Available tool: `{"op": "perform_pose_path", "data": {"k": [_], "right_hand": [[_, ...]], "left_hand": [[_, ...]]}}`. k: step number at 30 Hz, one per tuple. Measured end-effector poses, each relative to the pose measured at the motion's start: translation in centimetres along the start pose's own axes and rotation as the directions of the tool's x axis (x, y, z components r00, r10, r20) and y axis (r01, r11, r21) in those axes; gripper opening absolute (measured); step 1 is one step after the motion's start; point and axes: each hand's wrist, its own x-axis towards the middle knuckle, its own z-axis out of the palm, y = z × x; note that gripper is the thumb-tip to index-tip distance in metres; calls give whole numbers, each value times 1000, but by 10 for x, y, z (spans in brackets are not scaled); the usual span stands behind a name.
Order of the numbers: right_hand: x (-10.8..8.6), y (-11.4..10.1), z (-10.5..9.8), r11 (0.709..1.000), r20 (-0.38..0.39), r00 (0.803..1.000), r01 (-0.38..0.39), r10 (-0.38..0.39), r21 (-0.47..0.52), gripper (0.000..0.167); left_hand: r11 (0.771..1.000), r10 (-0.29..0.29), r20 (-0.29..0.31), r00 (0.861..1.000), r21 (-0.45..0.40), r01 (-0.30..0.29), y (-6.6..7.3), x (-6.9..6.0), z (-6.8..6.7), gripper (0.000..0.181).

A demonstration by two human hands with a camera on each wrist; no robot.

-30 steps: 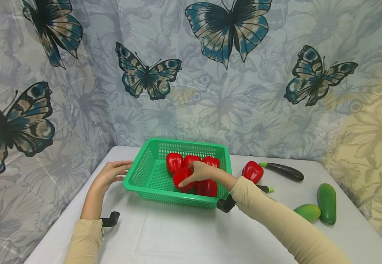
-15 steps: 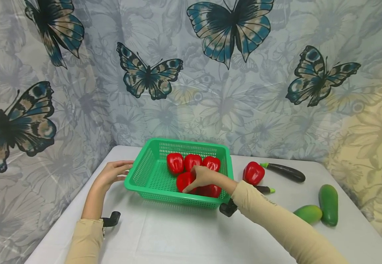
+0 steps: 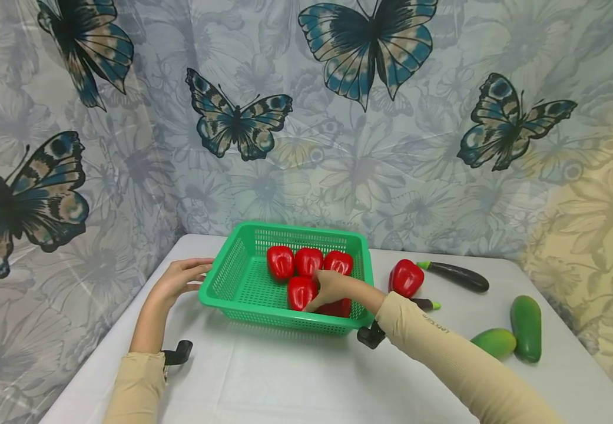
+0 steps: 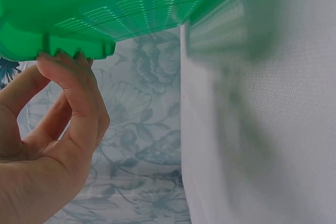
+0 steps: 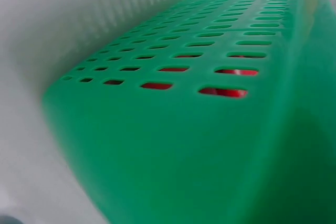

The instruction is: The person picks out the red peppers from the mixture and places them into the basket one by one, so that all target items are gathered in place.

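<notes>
A green plastic basket (image 3: 280, 318) sits on the white table with several red bell peppers inside. My right hand (image 3: 335, 287) is in the basket at the front red bell pepper (image 3: 301, 293), thumb and fingers spread at its right side. Another red bell pepper (image 3: 342, 308) lies partly hidden under this hand. At the basket's left end, the fingertips of my left hand (image 3: 179, 278) touch the rim; the left wrist view shows the bent fingers (image 4: 79, 93) against the rim's underside. The right wrist view holds only the basket's perforated wall (image 5: 173, 129), with red behind its slots.
Right of the basket lie a red bell pepper (image 3: 406, 278), a long dark eggplant (image 3: 457, 276) and a mostly hidden dark vegetable with a green tip (image 3: 433, 305). A green mango-like fruit (image 3: 496, 343) and a dark green zucchini-like vegetable (image 3: 526, 328) lie farther right. Butterfly-print cloth (image 3: 264, 194) hangs behind.
The front red bell pepper has shifted slightly right inside the basket. My right hand has moved right and slid partly off it, uncovering more of it. The left hand stays at the rim.
</notes>
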Motion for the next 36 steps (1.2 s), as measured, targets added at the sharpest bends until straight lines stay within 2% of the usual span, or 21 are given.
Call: {"op": "perform_pose_path", "data": {"k": [12,20,36], "right_hand": [[0,-1,-1,1000,2,1000,6,-6,-5,71],[-2,3,-4,998,0,1000,24,-24,66,76],[-8,13,-19,992,-59,996,76,-70,97,79]], "left_hand": [[1000,3,-1,1000,-12,-3,1,-3,0,53],[1000,6,-4,1000,-6,-6,2,-4,1,53],[1000,16,5,1000,-8,-16,2,-4,0,53]]}}
